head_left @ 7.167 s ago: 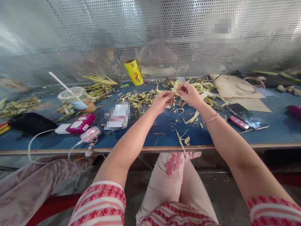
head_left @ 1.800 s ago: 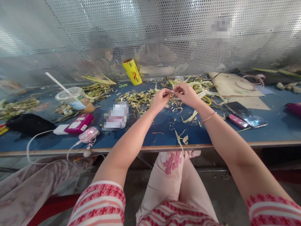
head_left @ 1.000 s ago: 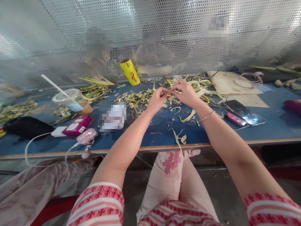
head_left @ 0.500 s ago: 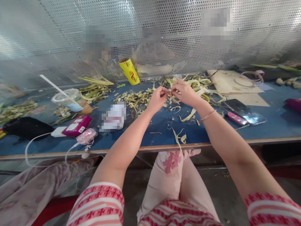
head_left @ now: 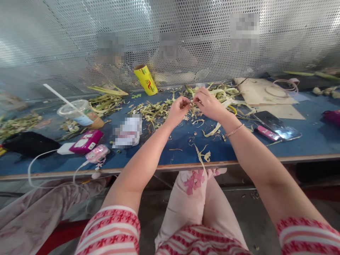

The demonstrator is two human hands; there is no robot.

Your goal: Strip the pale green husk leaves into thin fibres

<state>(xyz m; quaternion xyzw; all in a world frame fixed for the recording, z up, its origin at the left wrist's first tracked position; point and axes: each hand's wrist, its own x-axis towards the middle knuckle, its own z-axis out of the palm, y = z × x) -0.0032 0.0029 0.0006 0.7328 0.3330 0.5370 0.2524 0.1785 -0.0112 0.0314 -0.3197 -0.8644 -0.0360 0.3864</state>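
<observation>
Above the table's middle, my left hand (head_left: pixel 180 110) and my right hand (head_left: pixel 207 103) meet fingertip to fingertip, both pinched closed. Whatever lies between the fingers is too small and hidden to make out. Pale green-yellow plant scraps (head_left: pixel 156 110) are spread to the left of my left hand. Beyond and to the right of my right hand lies a heap of leafy strips (head_left: pixel 225 93). A dry curled husk piece (head_left: pixel 204 155) rests at the table's front edge, its tail hanging over.
A yellow cardboard tube (head_left: pixel 146 80) stands tilted by the perforated metal screen (head_left: pixel 196 21). Leftward are a drink cup with straw (head_left: pixel 85 115), a purple pack (head_left: pixel 87 141), a pink charger (head_left: pixel 97 153) and a black pouch (head_left: pixel 30 144). At right lie a phone (head_left: pixel 278 125) and brown paper (head_left: pixel 260 92).
My hands stay together in the same spot, with only a slight shift at the fingertips. Nothing on the table has visibly moved.
</observation>
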